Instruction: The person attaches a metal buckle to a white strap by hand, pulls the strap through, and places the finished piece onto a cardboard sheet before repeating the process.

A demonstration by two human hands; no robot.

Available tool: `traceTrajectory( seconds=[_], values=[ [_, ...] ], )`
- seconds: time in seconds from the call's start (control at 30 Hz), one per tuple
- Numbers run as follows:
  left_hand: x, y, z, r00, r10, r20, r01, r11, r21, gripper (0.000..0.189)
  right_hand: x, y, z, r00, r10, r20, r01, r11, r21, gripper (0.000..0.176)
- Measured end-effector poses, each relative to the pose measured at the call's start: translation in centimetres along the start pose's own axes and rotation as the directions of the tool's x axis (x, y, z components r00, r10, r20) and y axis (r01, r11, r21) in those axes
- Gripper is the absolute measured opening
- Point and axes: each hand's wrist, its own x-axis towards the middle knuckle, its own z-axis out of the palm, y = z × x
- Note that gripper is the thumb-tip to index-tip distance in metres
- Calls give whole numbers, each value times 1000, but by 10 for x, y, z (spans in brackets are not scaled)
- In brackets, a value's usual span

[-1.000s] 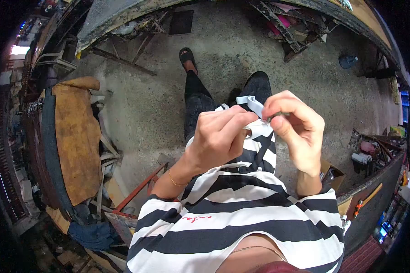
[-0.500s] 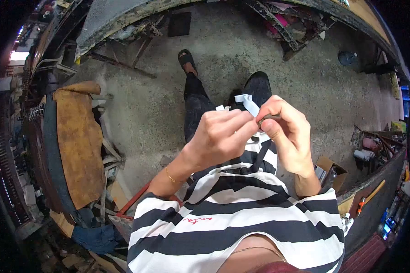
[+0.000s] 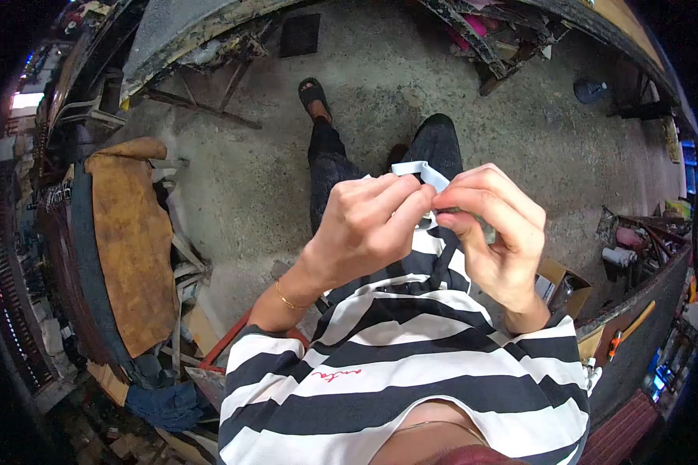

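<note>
In front of my striped shirt, both my hands meet at the fingertips. My left hand (image 3: pixel 372 219) is closed, its fingers pinched on a narrow pale-white strip (image 3: pixel 433 175). The strip folds over above the fingers and runs down toward the right fingertips. My right hand (image 3: pixel 500 225) is bent in a pinch, thumb and forefinger close together beside the left fingertips. Whatever lies between those fingers is too small and hidden to name. Some more white material (image 3: pixel 425 222) shows just below the fingertips.
A brown hide-like sheet (image 3: pixel 132 256) hangs over a support on the left, with blue cloth (image 3: pixel 163 404) below it. A worn table (image 3: pixel 186 31) stands ahead. On the right are a cardboard box (image 3: pixel 574 291), an orange-handled tool (image 3: pixel 614 345) and a water jug (image 3: pixel 589 91).
My right hand has shifted slightly right and its fingers have straightened somewhat. A small dark piece seen at its fingertips earlier is now hidden. The strip's upper end has tipped a little left.
</note>
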Motion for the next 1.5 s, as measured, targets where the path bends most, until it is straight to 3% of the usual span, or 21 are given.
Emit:
traceTrajectory(
  seconds=[0.03, 0.13, 0.17, 0.23, 0.3, 0.43, 0.5, 0.67, 0.7, 0.77, 0.8, 0.83, 0.9, 1.1, 1.17, 1.2, 1.3, 1.37, 1.43, 1.47, 1.5],
  values=[
    [0, 0, 2, 999, -33, -17, 33, 999, 3, 27, 0, 2, 3, 1000, -5, -1, 5, 1000, -1, 16],
    [-2, 0, 8, 994, -39, -102, 37, 999, -15, 25, -5, 7, 10, 951, 309, 28, -294, 868, 400, 8],
    [-2, -1, 7, 990, -61, -126, 54, 997, -58, 27, -5, 7, 9, 951, 308, 27, -292, 868, 403, 8],
    [-1, -2, 5, 989, -52, -138, 42, 997, -71, 28, -7, 11, 4, 895, 415, 163, -390, 550, 738, 11],
    [-3, -2, 4, 987, -58, -149, 45, 995, -87, 29, -7, 11, -2, 910, 371, 185, -376, 552, 744, 13],
    [1, -2, 1, 988, -12, -153, 4, 999, -53, 26, -2, 2, -10, 945, 293, 146, -321, 746, 583, 14],
    [4, 1, -3, 994, 1, -112, -6, 999, -44, 31, 1, -1, -15, 982, 157, 107, -183, 932, 314, 17],
    [3, -4, 5, 995, 70, -75, -67, 997, 42, 24, 3, 1, -7, 998, 54, 40, -56, 997, 46, 12],
    [2, -4, 7, 997, 64, -38, -61, 996, 65, 24, -1, 1, -3, 997, 59, 39, -61, 997, 46, 12],
    [-2, -4, 13, 994, 69, -84, -66, 997, 36, 23, -6, -3, 3, 940, 339, 40, -340, 925, 169, 9],
    [-3, -1, 13, 995, 43, -90, -46, 998, -30, 25, -7, -1, -2, 932, 339, 132, -362, 896, 258, 5],
    [-4, 0, 12, 995, 15, -95, -25, 995, -96, 29, -5, -3, -4, 898, 386, 213, -439, 743, 505, 6],
    [0, 1, 10, 995, -1, -98, -11, 993, -115, 29, -7, 3, -8, 905, 360, 227, -418, 655, 630, 9],
    [5, -2, 7, 991, 26, -135, -45, 989, -140, 29, -6, -4, -24, 908, 355, 222, -418, 752, 510, 15],
    [4, 0, 5, 992, 35, -121, -48, 993, -111, 28, -3, -5, -23, 971, 183, 152, -216, 947, 238, 10],
    [5, 0, 4, 993, 48, -108, -57, 995, -78, 27, -1, -8, -19, 990, 108, 92, -118, 986, 118, 10],
    [7, -2, 3, 999, 36, -20, -37, 999, -19, 25, -2, -11, -10, 998, 56, 22, -53, 995, -90, 15],
    [6, -6, 9, 998, 53, -30, -54, 998, -18, 23, -4, -2, -6, 996, 86, 4, -86, 994, -72, 10],
    [2, -6, 13, 998, 30, -63, -35, 997, -74, 24, -9, 2, -5, 940, 336, 56, -339, 908, 246, 4],
    [3, -7, 12, 998, 23, -64, -29, 995, -95, 24, -11, 1, -11, 864, 466, 193, -503, 767, 399, 9],
    [2, -7, 12, 998, 18, -61, -24, 995, -101, 24, -13, 2, -12, 859, 473, 195, -510, 762, 399, 9]
  ],
)
